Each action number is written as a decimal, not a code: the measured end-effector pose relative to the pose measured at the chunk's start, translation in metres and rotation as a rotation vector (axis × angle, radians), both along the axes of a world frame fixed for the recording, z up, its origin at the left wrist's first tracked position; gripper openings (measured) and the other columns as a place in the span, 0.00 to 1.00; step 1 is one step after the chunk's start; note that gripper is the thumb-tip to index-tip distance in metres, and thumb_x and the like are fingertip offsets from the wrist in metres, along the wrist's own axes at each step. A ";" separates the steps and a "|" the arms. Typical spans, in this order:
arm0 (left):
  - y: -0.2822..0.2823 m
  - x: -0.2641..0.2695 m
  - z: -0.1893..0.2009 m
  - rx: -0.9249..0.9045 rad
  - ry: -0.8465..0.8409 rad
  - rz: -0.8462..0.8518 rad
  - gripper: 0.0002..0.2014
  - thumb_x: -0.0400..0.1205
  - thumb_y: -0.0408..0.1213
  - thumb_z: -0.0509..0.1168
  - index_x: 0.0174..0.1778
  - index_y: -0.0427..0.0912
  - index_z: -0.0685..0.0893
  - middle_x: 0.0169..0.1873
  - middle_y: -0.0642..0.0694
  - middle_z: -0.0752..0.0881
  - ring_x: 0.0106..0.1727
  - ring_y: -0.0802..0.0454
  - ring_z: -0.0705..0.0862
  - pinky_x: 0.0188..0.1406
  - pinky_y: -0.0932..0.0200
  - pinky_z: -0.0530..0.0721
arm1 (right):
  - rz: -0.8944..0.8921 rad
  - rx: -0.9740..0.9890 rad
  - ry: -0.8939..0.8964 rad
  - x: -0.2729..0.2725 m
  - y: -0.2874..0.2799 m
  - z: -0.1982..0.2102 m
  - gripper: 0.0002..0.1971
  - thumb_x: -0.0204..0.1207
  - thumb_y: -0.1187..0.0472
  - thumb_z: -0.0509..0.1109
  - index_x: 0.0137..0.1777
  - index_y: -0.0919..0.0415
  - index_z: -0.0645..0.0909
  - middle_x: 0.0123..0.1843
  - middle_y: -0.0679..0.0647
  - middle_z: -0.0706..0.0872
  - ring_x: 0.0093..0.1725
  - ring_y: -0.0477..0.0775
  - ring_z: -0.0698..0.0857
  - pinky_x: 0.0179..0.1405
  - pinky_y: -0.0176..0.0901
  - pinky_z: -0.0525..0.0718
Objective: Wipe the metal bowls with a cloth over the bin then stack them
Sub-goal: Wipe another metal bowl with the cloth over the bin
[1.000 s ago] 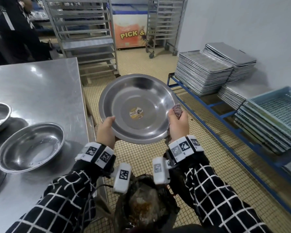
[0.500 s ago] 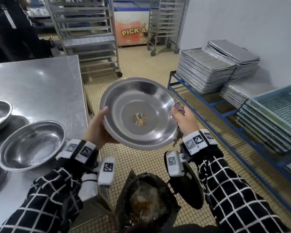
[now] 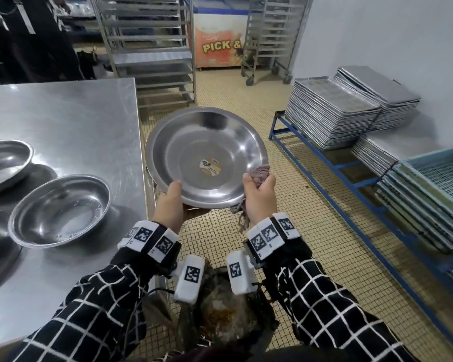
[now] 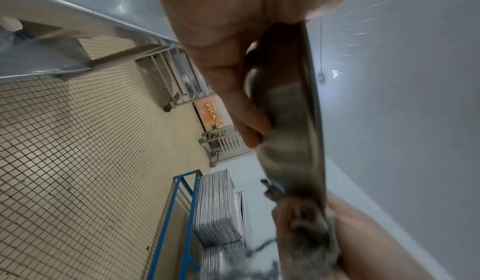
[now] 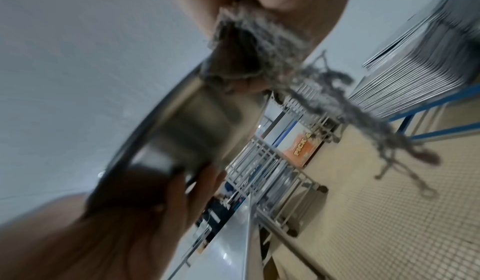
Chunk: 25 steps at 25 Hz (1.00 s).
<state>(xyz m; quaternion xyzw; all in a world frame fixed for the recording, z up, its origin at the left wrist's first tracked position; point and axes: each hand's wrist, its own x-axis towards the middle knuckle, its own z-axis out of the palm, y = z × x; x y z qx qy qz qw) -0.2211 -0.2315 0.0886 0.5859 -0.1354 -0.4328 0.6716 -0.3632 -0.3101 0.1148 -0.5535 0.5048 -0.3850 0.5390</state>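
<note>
I hold a wide metal bowl (image 3: 207,155) tilted toward me above the floor, a sticker at its centre. My left hand (image 3: 171,198) grips its near-left rim, thumb inside and fingers (image 4: 244,108) under the bowl (image 4: 291,120). My right hand (image 3: 259,189) pinches a frayed grey-brown cloth (image 3: 260,172) over the near-right rim; the cloth (image 5: 259,46) wraps the bowl's edge (image 5: 182,120) and its threads dangle. The bin (image 3: 228,317) with a dark liner and food scraps stands below my wrists. Two more metal bowls (image 3: 59,210) (image 3: 3,163) lie on the steel table (image 3: 71,121).
The steel table's edge runs just left of the held bowl. Stacks of metal trays (image 3: 332,113) and blue crates (image 3: 434,194) sit on a blue rack (image 3: 338,168) to the right. Wheeled racks (image 3: 147,48) stand at the back. A person in dark clothes (image 3: 29,35) stands beyond the table.
The bowl has turned in my hands and moved slightly left. My left hand shifted along the near rim toward the middle, and my right hand with the cloth slid along the right rim.
</note>
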 end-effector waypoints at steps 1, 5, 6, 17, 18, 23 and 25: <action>0.001 0.003 -0.002 0.027 -0.002 -0.037 0.16 0.85 0.42 0.54 0.58 0.34 0.78 0.50 0.30 0.88 0.48 0.37 0.90 0.41 0.48 0.89 | 0.007 0.007 0.003 0.007 0.002 -0.001 0.17 0.83 0.56 0.63 0.67 0.59 0.64 0.51 0.52 0.79 0.41 0.44 0.82 0.26 0.26 0.80; 0.024 0.031 0.004 0.096 -0.208 -0.081 0.16 0.85 0.42 0.58 0.61 0.33 0.78 0.48 0.35 0.88 0.44 0.44 0.90 0.40 0.54 0.88 | 0.009 -0.014 0.013 0.039 0.002 0.005 0.16 0.80 0.63 0.65 0.65 0.61 0.66 0.46 0.50 0.78 0.39 0.46 0.82 0.29 0.31 0.83; 0.034 0.043 0.007 0.088 -0.289 -0.036 0.15 0.84 0.42 0.60 0.62 0.36 0.77 0.48 0.38 0.88 0.44 0.47 0.89 0.41 0.56 0.87 | 0.018 -0.019 0.016 0.050 0.003 0.006 0.16 0.79 0.65 0.65 0.64 0.61 0.67 0.45 0.51 0.78 0.40 0.47 0.83 0.31 0.34 0.85; 0.126 0.268 0.041 0.127 -0.416 0.202 0.19 0.81 0.30 0.66 0.68 0.41 0.71 0.50 0.39 0.84 0.44 0.43 0.89 0.40 0.50 0.89 | 0.256 -0.049 0.149 0.251 0.028 0.003 0.09 0.79 0.61 0.65 0.56 0.61 0.71 0.39 0.51 0.76 0.35 0.50 0.79 0.30 0.35 0.78; 0.124 0.287 0.038 0.183 -0.440 0.158 0.17 0.82 0.31 0.65 0.66 0.39 0.73 0.48 0.39 0.85 0.44 0.43 0.88 0.43 0.48 0.89 | 0.266 -0.059 0.173 0.265 0.025 0.002 0.09 0.80 0.61 0.65 0.56 0.61 0.71 0.39 0.50 0.75 0.35 0.48 0.78 0.27 0.33 0.75; 0.103 0.378 0.025 0.437 -0.530 -0.036 0.07 0.83 0.31 0.63 0.56 0.37 0.77 0.42 0.39 0.84 0.34 0.52 0.82 0.31 0.63 0.83 | 0.317 -0.062 0.327 0.352 -0.003 -0.013 0.08 0.83 0.59 0.62 0.55 0.60 0.68 0.39 0.52 0.75 0.33 0.47 0.76 0.24 0.36 0.72; 0.088 0.398 0.019 0.487 -0.555 -0.095 0.01 0.83 0.29 0.63 0.47 0.38 0.79 0.36 0.42 0.83 0.31 0.53 0.80 0.29 0.63 0.81 | 0.323 -0.068 0.401 0.376 -0.019 -0.021 0.09 0.83 0.59 0.62 0.57 0.62 0.70 0.38 0.52 0.75 0.31 0.48 0.76 0.22 0.36 0.73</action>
